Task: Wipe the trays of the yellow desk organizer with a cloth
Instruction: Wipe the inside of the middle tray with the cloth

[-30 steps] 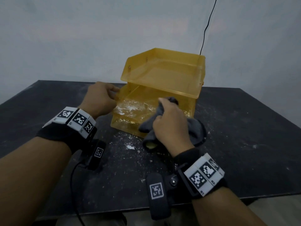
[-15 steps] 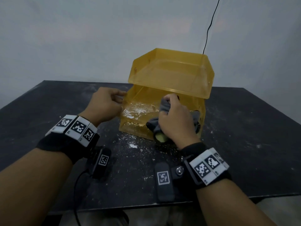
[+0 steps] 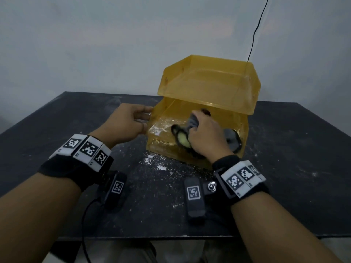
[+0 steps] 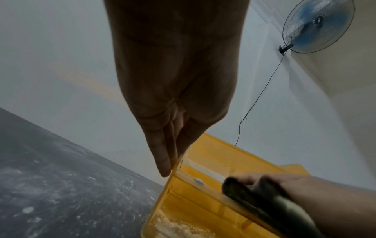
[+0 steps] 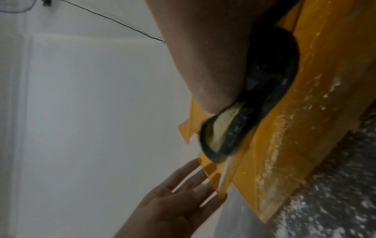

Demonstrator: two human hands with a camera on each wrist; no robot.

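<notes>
Right hand [image 3: 206, 138] has pushed clutched cloth [image 3: 191, 120] deeper into organizer [image 3: 209, 86]; left hand [image 3: 123, 122] spread.

We record dim, flat, diffuse light in all three views, with no hard shadows. The pale grey wall [image 3: 95, 44] is evenly lit. The translucent yellow plastic desk organizer [image 3: 207, 86] carries faint glare. Wide-angle distortion bends the matt black dusty surface [image 3: 294, 149] at the edges. The right wrist view is motion-blurred around the dark grey cloth [image 5: 254, 103].
</notes>
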